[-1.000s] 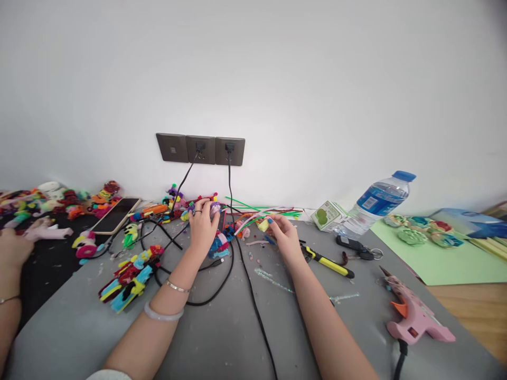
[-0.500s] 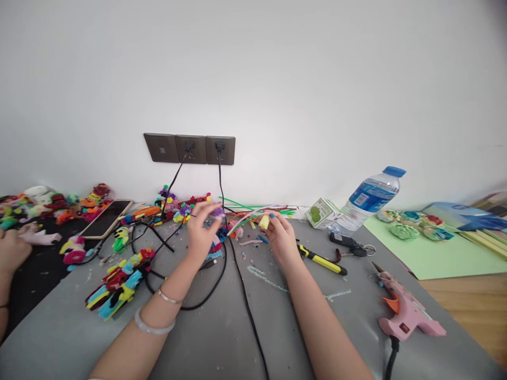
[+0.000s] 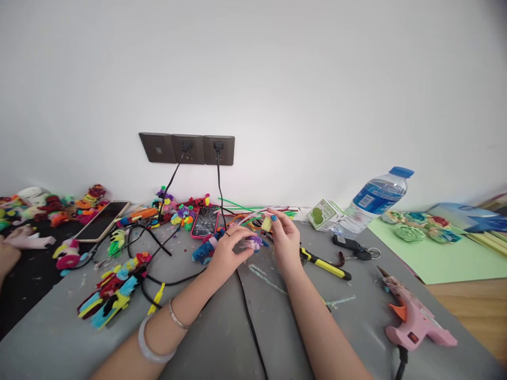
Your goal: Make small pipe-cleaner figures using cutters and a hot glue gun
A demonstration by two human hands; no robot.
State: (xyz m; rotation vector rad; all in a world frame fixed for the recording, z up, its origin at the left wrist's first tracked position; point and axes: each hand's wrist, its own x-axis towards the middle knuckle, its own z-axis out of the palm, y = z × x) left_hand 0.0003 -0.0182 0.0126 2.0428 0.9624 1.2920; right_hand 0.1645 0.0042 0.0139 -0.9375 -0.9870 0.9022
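My left hand (image 3: 229, 249) is closed, fingers and thumb pinching a small fuzzy purple piece (image 3: 253, 243). Close by on the right, my right hand (image 3: 285, 240) grips a small pale yellow piece (image 3: 266, 224) between thumb and fingers. The two pieces are near each other but seem apart. Behind my hands lie loose pipe cleaners (image 3: 241, 211) in green, pink and other colours. A phone with a pink edge (image 3: 204, 222) lies beyond my left hand, and a blue fuzzy piece (image 3: 203, 252) sits beside that hand.
A yellow-and-black tool (image 3: 327, 266), car key (image 3: 350, 244), small box (image 3: 322, 215) and tilted water bottle (image 3: 374, 198) stand or lie right. The pink glue gun (image 3: 420, 316) is nearer me. Black cables (image 3: 247, 311) cross the table. Another person's hand (image 3: 8, 253) shows at far left.
My left hand has moved right and down, bringing the purple piece close to the yellow one. The pink-edged phone and a yellow strip are now uncovered. My right hand has barely moved.
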